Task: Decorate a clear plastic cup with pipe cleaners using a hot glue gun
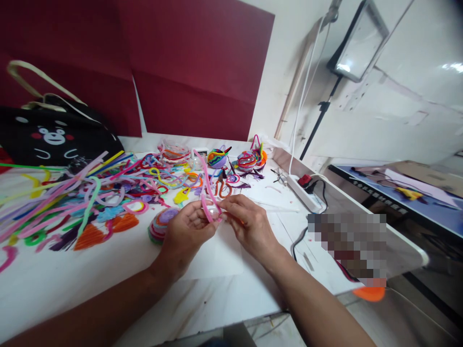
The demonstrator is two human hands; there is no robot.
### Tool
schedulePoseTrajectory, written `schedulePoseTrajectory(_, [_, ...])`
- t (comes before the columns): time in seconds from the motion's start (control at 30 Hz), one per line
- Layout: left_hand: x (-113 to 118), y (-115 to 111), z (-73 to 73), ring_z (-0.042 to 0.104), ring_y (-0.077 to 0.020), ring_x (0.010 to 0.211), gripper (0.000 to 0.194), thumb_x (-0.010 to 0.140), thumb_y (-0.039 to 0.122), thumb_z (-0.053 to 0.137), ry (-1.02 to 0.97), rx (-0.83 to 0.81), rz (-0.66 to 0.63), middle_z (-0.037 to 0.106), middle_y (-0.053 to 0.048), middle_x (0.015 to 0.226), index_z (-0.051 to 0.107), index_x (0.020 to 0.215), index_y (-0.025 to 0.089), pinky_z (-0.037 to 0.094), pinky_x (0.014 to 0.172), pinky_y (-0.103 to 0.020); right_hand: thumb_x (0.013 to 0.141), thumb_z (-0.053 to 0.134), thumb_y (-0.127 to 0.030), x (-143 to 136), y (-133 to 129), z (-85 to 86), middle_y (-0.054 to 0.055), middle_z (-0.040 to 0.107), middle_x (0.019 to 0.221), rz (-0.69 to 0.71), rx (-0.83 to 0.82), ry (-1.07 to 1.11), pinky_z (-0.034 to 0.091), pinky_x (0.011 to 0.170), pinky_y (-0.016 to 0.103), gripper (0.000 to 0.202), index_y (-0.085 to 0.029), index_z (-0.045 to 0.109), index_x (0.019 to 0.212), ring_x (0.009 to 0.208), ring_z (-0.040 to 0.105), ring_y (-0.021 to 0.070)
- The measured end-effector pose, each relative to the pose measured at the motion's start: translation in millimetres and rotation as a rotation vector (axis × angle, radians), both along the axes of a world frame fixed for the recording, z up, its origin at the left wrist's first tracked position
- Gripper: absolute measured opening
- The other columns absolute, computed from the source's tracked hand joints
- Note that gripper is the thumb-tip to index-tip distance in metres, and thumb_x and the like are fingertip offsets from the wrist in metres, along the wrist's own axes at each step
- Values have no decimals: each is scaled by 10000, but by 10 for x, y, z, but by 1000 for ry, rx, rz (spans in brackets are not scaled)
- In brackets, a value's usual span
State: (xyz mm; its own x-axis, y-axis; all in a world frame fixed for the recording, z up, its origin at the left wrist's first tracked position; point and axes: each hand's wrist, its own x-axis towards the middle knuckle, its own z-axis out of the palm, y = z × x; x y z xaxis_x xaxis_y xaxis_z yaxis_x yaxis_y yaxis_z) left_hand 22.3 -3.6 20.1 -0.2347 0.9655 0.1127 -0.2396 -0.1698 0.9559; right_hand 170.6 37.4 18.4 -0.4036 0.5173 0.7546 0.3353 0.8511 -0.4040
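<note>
We hold both hands together over the near middle of the white table (202, 313), fingertips almost meeting. Our left hand (193, 224) grasps a clear rounded piece (214, 212) between thumb and fingers, with a pink fuzzy stem (206, 183) lying against it. Our right hand (248, 221) pinches at the right side of the same work, thumb and forefinger closed on the pink stem; the fingers hide exactly where its end sits. Two strands of the stem rise above our hands toward the far side.

Just left of our left hand, partly covered by it, we see a striped dome (161, 223) in purple, pink and green. Farther left spreads a tangled pile of colored stems (119, 185), with orange tassels (90, 236) at its near edge. On the far side stand a striped ball (217, 158) and, to its right, another wrapped ball (247, 161). A black bag (54, 132) is at the far left; on the right we see a white power strip (303, 193) with a red plug (305, 180).
</note>
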Motion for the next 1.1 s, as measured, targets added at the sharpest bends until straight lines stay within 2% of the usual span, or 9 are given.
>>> schedulePoseTrajectory(0.23, [-17, 3, -18, 675, -126, 733, 377, 522, 83, 800, -9, 4, -19, 724, 10, 772, 664, 864, 166, 528, 720, -215, 954, 508, -176, 2, -7, -10, 100, 695, 1015, -64, 33, -100, 538, 778, 311, 262, -220, 698, 1129, 923, 656, 191])
schedulePoseTrajectory(0.4, [-26, 16, -58, 684, -131, 748, 367, 536, 72, 778, -7, 13, -31, 721, 13, 773, 666, 873, 169, 531, 728, -217, 953, 484, -126, 9, -26, -32, 118, 697, 1053, -149, 117, -231, 531, 781, 324, 293, -194, 679, 1161, 924, 645, 203])
schedulePoseTrajectory(0.6, [-19, 10, -42, 682, -138, 748, 370, 534, 94, 783, 13, 8, -6, 728, 3, 778, 663, 875, 171, 532, 733, -225, 937, 438, -60, 4, -82, 2, 125, 686, 1093, -205, 179, -359, 521, 818, 353, 373, -195, 633, 1225, 955, 625, 215])
schedulePoseTrajectory(1.1, [-24, -5, -34, 675, -128, 735, 404, 518, 73, 809, -41, 8, -5, 725, 7, 767, 663, 883, 167, 522, 723, -212, 930, 406, -40, -30, -121, -14, 155, 683, 1101, -228, 267, -389, 529, 782, 379, 367, -102, 618, 1222, 938, 610, 246])
